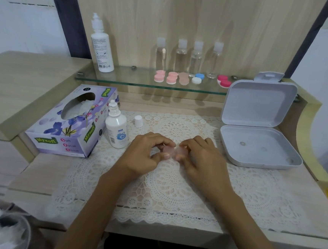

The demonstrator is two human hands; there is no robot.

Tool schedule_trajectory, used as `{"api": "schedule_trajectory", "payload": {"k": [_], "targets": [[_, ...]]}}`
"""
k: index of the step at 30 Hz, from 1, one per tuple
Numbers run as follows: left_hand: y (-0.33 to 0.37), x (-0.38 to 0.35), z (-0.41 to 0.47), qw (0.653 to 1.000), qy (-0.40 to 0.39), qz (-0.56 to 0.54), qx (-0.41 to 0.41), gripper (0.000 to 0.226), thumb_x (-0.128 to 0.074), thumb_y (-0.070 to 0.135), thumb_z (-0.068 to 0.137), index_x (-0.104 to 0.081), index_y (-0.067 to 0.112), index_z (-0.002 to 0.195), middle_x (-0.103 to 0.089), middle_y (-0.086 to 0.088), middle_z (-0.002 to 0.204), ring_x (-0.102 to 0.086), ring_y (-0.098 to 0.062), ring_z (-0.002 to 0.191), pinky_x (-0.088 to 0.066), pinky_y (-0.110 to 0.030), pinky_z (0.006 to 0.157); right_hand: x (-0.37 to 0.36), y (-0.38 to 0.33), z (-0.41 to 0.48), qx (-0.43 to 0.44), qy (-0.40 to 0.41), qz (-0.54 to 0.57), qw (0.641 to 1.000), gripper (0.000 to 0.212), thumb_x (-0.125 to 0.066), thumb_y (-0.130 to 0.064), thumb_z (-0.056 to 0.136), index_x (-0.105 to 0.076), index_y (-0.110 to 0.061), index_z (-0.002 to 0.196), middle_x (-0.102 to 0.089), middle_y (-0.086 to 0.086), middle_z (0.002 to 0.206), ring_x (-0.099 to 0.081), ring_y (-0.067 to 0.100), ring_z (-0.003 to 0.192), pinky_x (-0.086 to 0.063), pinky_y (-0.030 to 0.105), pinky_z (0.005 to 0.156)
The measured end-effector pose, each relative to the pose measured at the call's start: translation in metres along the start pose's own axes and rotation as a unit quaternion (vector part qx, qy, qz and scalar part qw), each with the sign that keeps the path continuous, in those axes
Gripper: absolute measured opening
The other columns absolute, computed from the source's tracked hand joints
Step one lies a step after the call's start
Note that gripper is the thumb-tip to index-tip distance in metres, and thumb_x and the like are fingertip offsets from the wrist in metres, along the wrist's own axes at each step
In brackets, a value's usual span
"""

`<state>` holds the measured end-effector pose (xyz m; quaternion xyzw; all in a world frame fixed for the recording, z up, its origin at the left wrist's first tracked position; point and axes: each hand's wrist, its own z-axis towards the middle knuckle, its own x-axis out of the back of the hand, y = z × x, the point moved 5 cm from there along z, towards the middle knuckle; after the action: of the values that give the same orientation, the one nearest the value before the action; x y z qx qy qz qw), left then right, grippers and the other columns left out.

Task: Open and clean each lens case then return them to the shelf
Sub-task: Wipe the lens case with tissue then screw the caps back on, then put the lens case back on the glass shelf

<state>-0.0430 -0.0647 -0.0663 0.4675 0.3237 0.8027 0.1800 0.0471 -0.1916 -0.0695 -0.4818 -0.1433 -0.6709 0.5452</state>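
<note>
Head view: a pale pink lens case [173, 152], blurred and largely hidden by curled fingers, sits over the lace mat [173, 188]. The left hand [146, 154] and right hand [201, 159] each pinch one end of it. Five more lens cases [183, 78] and four clear bottles [196, 57] stand on the glass shelf [123, 81].

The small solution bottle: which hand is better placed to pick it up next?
Probably left. The left hand is next to the small solution bottle, uncapped on that side; the right hand would have to cross over the pink lens case both hold.
</note>
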Motion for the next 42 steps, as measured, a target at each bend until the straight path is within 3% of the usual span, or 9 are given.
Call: {"api": "schedule_trajectory", "payload": {"k": [8,11,14,18,21,26,32,36,42], "targets": [[-0.001,-0.001,0.001,1.0,-0.006,0.012,-0.009,0.032,-0.069,0.005,0.081,-0.069,0.023,0.107,-0.067,0.01,0.1,-0.057,-0.009,0.098,-0.048,-0.032,0.089,0.001,-0.003,-0.001,0.011,-0.036,0.09,0.995,0.031,-0.056,-0.031,0.086,-0.057,-0.025,0.116,-0.056,-0.015,0.104,-0.046,0.005,0.093,-0.038,0.023,0.071],[-0.001,-0.001,0.001,1.0,-0.003,0.025,-0.014,0.033,-0.068,0.007,0.082,-0.067,0.021,0.112,-0.064,0.012,0.104,-0.055,-0.008,0.102,-0.045,-0.031,0.093,0.001,-0.001,-0.001,0.002,-0.033,0.116,0.993,0.022,-0.061,-0.022,0.088,-0.059,-0.025,0.109,-0.054,-0.018,0.097,-0.045,0.002,0.087,-0.033,0.012,0.069],[-0.007,-0.004,0.001,0.998,-0.004,0.062,-0.013,0.042,-0.067,0.019,0.086,-0.057,0.021,0.127,-0.059,0.01,0.122,-0.049,-0.007,0.117,-0.039,-0.034,0.103,0.001,0.001,-0.001,-0.001,-0.03,0.12,0.992,0.016,-0.063,-0.024,0.085,-0.061,-0.025,0.101,-0.055,-0.015,0.091,-0.047,0.003,0.083,-0.037,0.016,0.068],[-0.015,-0.012,0.003,0.984,-0.061,0.167,0.017,0.065,-0.042,0.051,0.094,-0.028,0.02,0.148,-0.024,0.007,0.155,-0.013,0.003,0.139,-0.006,-0.023,0.118,0.003,0.002,0.004,0.006,-0.028,0.129,0.991,0.017,-0.062,-0.022,0.083,-0.063,-0.021,0.1,-0.055,-0.011,0.088,-0.052,0.007,0.077,-0.046,0.025,0.067],[-0.017,-0.018,0.003,0.967,-0.103,0.23,0.039,0.065,-0.028,0.053,0.098,-0.013,0.019,0.152,-0.005,0.007,0.159,0.001,0.0,0.143,0.005,-0.023,0.118,0.007,0.005,0.011,0.007,-0.027,0.115,0.993,0.013,-0.064,-0.018,0.085,-0.063,-0.018,0.098,-0.057,-0.008,0.09,-0.054,0.01,0.08,-0.048,0.031,0.07],[-0.018,-0.017,0.003,0.964,-0.11,0.239,0.047,0.065,-0.024,0.054,0.097,-0.011,0.02,0.152,-0.002,0.007,0.159,0.002,0.0,0.144,0.007,-0.022,0.117,0.039,0.012,0.041,0.005,0.099,-0.002,0.995,0.011,-0.058,-0.029,0.091,-0.061,-0.021,0.099,-0.063,-0.007,0.102,-0.051,0.016,0.098,-0.035,0.034,0.079],[-0.018,-0.016,0.002,0.968,-0.105,0.224,0.042,0.064,-0.027,0.052,0.098,-0.013,0.02,0.152,-0.005,0.008,0.159,0.003,0.004,0.141,0.007,-0.02,0.116,0.075,0.023,0.099,-0.026,0.25,-0.162,0.954,0.024,-0.045,-0.03,0.094,-0.058,-0.015,0.108,-0.061,0.004,0.102,-0.051,0.028,0.102,-0.024,0.045,0.099],[-0.018,-0.016,0.002,0.97,-0.103,0.215,0.039,0.064,-0.028,0.052,0.098,-0.014,0.02,0.151,-0.006,0.008,0.159,0.004,0.009,0.135,0.007,-0.019,0.115,0.074,0.035,0.134,-0.037,0.225,-0.262,0.938,0.013,-0.048,-0.017,0.09,-0.058,-0.011,0.096,-0.06,0.005,0.089,-0.052,0.03,0.096,-0.012,0.056,0.113],[-0.019,-0.016,0.003,0.971,-0.101,0.214,0.042,0.064,-0.028,0.052,0.098,-0.014,0.021,0.151,-0.006,0.009,0.159,0.003,0.005,0.14,0.008,-0.019,0.115,0.064,0.044,0.156,-0.041,0.166,-0.325,0.93,0.006,-0.052,-0.004,0.083,-0.053,-0.006,0.078,-0.049,0.007,0.066,-0.051,0.034,0.082,-0.011,0.065,0.112]]}}
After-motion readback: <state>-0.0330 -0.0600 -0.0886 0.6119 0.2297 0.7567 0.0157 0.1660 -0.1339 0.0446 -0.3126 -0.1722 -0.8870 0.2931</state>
